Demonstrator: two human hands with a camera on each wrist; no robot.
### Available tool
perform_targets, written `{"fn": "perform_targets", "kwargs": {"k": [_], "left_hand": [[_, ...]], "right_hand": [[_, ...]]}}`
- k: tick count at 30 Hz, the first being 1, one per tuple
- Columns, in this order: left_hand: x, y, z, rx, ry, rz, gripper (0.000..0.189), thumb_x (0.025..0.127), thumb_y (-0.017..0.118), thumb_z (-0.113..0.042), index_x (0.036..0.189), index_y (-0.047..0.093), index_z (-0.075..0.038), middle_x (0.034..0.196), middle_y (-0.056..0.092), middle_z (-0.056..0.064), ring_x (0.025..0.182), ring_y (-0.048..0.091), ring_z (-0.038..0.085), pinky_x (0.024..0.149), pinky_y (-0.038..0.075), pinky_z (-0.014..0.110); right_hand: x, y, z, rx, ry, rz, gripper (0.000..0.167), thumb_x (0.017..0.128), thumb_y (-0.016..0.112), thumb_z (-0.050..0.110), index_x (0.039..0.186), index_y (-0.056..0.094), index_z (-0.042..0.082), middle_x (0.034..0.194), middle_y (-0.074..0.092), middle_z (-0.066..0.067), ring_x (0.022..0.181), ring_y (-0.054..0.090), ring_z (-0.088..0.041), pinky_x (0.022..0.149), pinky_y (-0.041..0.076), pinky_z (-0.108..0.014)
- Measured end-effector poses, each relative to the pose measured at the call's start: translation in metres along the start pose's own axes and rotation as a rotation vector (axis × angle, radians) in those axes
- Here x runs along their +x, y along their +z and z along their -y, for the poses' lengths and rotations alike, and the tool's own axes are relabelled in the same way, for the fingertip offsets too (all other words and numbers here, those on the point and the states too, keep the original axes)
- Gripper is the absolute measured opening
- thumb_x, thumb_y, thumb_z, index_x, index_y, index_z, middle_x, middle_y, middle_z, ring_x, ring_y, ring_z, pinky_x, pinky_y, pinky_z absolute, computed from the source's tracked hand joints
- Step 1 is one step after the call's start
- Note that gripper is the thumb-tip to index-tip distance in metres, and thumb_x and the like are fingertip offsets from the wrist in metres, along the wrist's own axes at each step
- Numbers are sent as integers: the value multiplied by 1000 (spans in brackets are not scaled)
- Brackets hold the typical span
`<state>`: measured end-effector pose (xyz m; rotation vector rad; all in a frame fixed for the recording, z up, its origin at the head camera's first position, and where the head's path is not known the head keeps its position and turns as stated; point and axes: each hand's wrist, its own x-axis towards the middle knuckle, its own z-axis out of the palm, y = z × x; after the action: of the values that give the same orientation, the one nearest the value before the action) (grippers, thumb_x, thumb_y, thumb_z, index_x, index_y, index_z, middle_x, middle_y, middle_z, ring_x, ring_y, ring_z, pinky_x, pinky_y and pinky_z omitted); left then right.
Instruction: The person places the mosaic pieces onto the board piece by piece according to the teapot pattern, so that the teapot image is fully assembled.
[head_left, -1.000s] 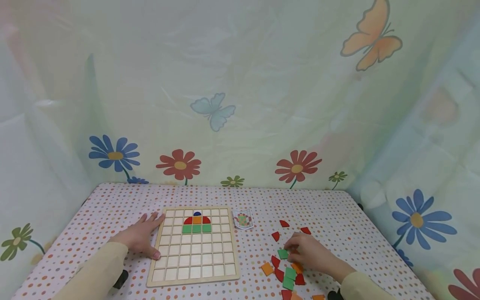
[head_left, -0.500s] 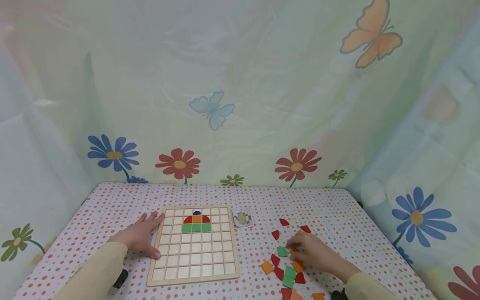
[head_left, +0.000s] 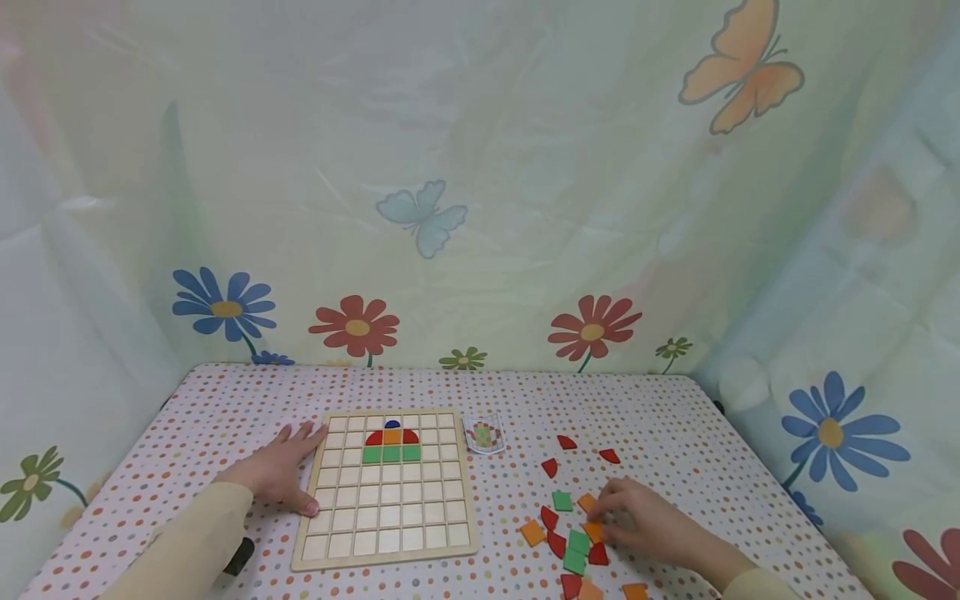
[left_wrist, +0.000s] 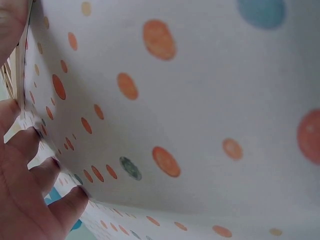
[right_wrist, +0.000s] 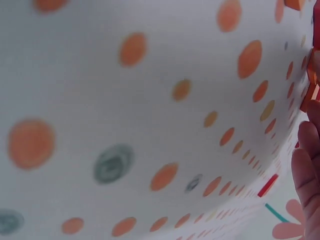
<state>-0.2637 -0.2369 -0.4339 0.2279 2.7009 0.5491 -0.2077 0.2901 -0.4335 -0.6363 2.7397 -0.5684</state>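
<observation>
My left hand (head_left: 279, 473) lies with fingers spread at the left edge of a wooden grid board (head_left: 341, 546), fingertips and thumb touching its frame. In the left wrist view the left fingers (left_wrist: 37, 175) are spread above the dotted cloth. Set in the board are a blue piece (head_left: 392, 424), an orange square (head_left: 392, 437) between two red quarter-round pieces, and a row of green squares (head_left: 392, 453). My right hand (head_left: 643, 521) is over the loose tiles, its fingertips at an orange tile (head_left: 587, 502) and its thumb beside another orange tile (head_left: 593, 532).
A small picture card (head_left: 484, 434) lies right of the board. Loose green tiles (head_left: 576, 542), red quarter-round pieces (head_left: 567, 442) and orange squares (head_left: 532, 532) are scattered on the dotted tablecloth (head_left: 517, 400). A dark object (head_left: 240, 557) is by the left forearm.
My right hand has drawn back slightly to the right and nearer, uncovering a green tile and orange tiles. The left hand and the pieces on the board have stayed put.
</observation>
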Motion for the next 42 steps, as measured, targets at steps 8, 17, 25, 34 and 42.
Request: {"fn": "perform_targets", "kwargs": {"k": [8,17,25,34,42], "left_hand": [[1,0,1,-1,-2,-2,126,61,96,-41,161,28,-4,167,14,31,153,5,58,116,18,78],[0,1,-1,-8,-6,-1,124,63,96,-39,161,28,-4,167,13,31,153,5,57,116,18,77],[2,0,2,-9,-7,-4,125,62,96,-39,161,28,-5,168,13,30,153,5,57,116,20,77],[1,0,-1,-13,-14,-5,123,63,96,-37,161,28,-5,168,13,30,153,5,57,116,19,77],[2,0,0,0,-16,-5,125,62,96,-38,162,26,-6,168,14,29,154,5,56,117,18,77]], "right_hand": [[7,16,-41,55,-60,-20,21,87,81,34,104,77,23,94,65,14,83,55,2,69,52,-23],[5,2,-4,40,105,-11,17,86,83,23,99,75,16,94,68,8,85,60,-6,75,56,-28],[10,-12,26,6,64,-64,14,85,83,20,97,76,17,94,69,9,86,62,-10,75,57,-30],[42,-4,57,46,17,-69,17,86,83,21,99,75,15,97,70,7,90,63,-15,77,58,-33],[76,11,91,70,-21,-71,13,88,80,12,101,75,11,98,71,3,92,64,-18,81,59,-39]]}}
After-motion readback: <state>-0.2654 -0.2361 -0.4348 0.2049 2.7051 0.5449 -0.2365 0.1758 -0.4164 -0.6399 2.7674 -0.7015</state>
